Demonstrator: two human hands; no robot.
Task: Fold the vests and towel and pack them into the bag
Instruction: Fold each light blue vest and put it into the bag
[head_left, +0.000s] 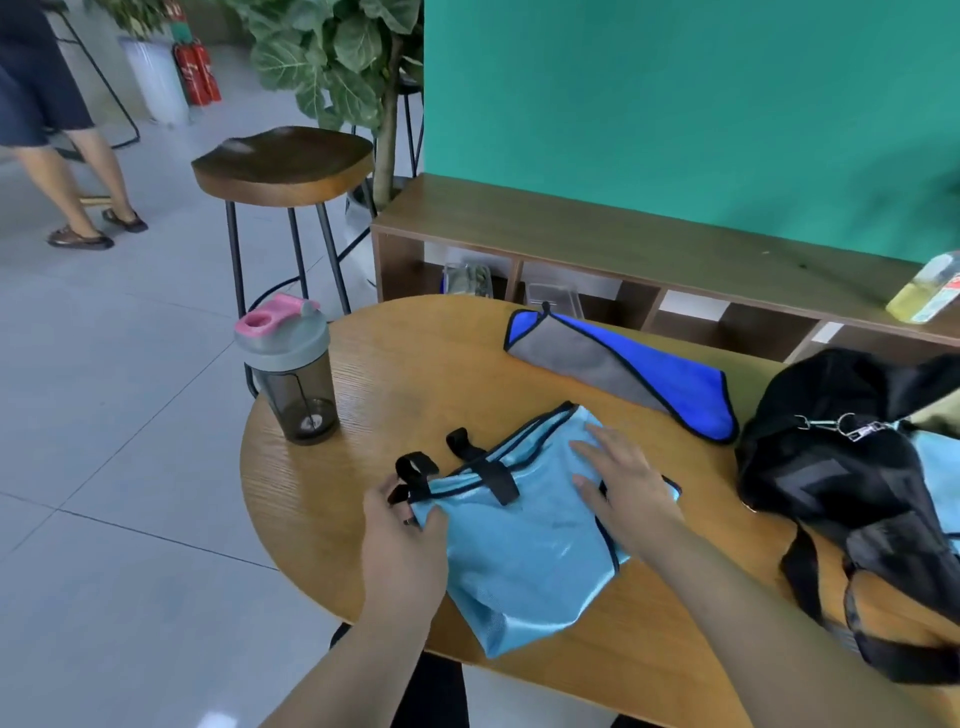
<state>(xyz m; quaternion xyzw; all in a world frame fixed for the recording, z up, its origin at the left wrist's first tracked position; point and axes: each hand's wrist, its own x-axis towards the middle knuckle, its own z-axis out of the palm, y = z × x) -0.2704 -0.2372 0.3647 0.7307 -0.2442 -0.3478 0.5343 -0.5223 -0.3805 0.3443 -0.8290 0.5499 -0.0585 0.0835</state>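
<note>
Left hand (402, 525) pinches glossy blue vest (519, 551); right hand (626, 480) flat.

Bright, even light around me; sheen on vest (524, 540) and bench (410, 374), edges bowed, everything slightly soft.

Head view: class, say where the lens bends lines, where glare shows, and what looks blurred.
Head view: wide-angle distortion bows the shelf and table edges; light is soft and even, with sheen on the vest and a pale glare patch on the stool; the bottle at the right edge is smeared, the centre sharper.
</note>
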